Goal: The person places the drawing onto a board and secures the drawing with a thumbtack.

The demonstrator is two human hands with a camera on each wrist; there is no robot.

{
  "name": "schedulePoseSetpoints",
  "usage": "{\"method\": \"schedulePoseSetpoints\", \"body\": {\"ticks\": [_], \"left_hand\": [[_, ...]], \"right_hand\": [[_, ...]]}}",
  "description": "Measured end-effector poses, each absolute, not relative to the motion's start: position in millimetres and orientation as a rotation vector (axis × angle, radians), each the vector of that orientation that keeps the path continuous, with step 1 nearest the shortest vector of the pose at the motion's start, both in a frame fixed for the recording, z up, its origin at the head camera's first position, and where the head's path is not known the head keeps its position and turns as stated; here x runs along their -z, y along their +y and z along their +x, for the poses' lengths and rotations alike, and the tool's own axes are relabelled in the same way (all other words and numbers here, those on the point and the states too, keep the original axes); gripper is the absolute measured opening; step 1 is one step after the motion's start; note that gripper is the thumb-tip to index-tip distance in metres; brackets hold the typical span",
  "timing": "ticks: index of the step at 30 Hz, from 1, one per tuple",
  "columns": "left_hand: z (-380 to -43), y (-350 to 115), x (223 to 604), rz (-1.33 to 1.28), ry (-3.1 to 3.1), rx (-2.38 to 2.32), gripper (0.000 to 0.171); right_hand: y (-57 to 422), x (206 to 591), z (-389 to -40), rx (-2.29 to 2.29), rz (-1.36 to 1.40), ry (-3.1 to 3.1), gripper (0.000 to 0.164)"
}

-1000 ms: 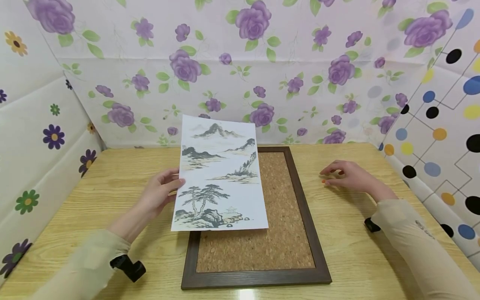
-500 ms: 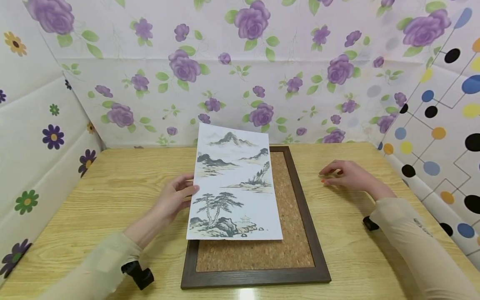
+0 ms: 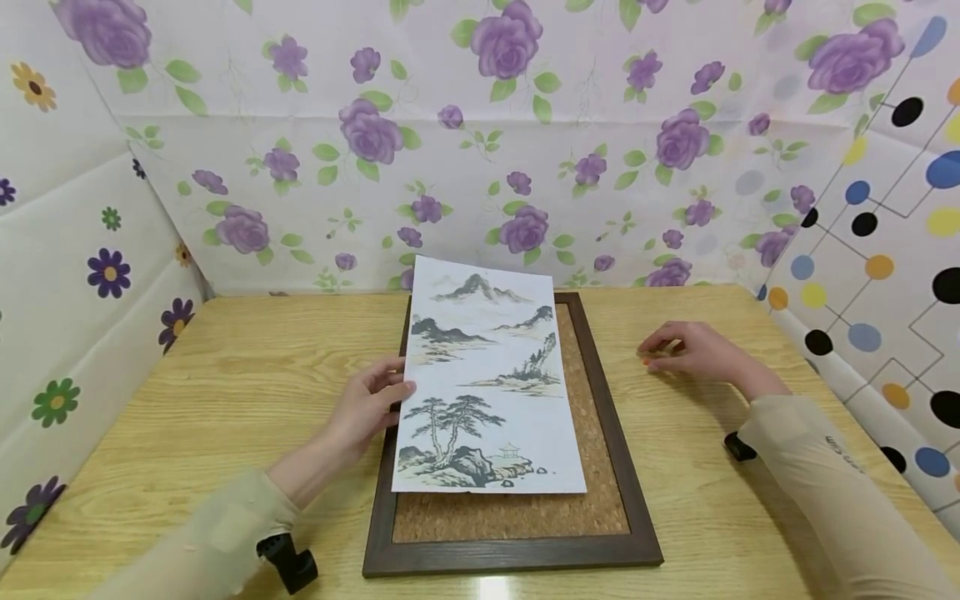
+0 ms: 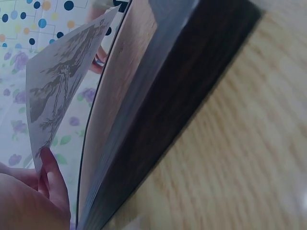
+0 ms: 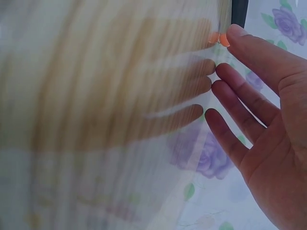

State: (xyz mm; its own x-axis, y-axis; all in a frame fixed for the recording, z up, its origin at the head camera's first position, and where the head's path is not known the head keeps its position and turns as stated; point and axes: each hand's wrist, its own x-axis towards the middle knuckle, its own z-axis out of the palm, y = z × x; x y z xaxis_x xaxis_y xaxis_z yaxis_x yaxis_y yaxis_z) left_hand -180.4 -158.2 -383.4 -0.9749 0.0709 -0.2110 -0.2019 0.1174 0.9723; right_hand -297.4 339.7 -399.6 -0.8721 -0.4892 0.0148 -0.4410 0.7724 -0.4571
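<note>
A sheet of white paper point(image 3: 483, 383) printed with an ink landscape of mountains and pine trees tilts over a corkboard point(image 3: 510, 517) in a dark wooden frame. My left hand point(image 3: 367, 408) pinches the sheet's left edge, thumb on the printed face. In the left wrist view the lower part of the paper stands clear of the board. Right of the frame, my right hand point(image 3: 693, 352) rests with fingertips on the table. A small orange piece point(image 5: 224, 40) shows at its thumb tip, low against the tabletop; its shape is mostly hidden and the index finger is behind the thumb.
The wooden table point(image 3: 247, 367) is glossy and reflects the right hand's fingers. A purple-flowered sheet point(image 3: 442, 150) hangs along the back. Patterned side sheets point(image 3: 892, 317) bound the table at left and right. The frame's near bar point(image 3: 517, 554) lies close to the table's front.
My left hand has carried the paper to the right and toward me, so it covers more of the corkboard. The right hand has stayed in place.
</note>
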Motion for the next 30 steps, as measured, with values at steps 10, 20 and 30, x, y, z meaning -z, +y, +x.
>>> {"method": "schedulePoseSetpoints", "body": {"ticks": [10,20,30], "left_hand": [[-178.8,-149.1,389.7,-0.137,2.233,-1.942,0.045],[-176.0,-140.4,394.0,-0.113,2.268,-1.871,0.048],[-175.1,-142.1,397.0,-0.05,2.321,-1.814,0.047]], "right_hand": [[336.5,396.3,-295.7,0.666,-0.715,2.837,0.022],[334.3,395.1,-296.1,0.686,-0.678,2.779,0.029],[332.2,394.0,-295.3,0.721,-0.649,2.76,0.027]]}}
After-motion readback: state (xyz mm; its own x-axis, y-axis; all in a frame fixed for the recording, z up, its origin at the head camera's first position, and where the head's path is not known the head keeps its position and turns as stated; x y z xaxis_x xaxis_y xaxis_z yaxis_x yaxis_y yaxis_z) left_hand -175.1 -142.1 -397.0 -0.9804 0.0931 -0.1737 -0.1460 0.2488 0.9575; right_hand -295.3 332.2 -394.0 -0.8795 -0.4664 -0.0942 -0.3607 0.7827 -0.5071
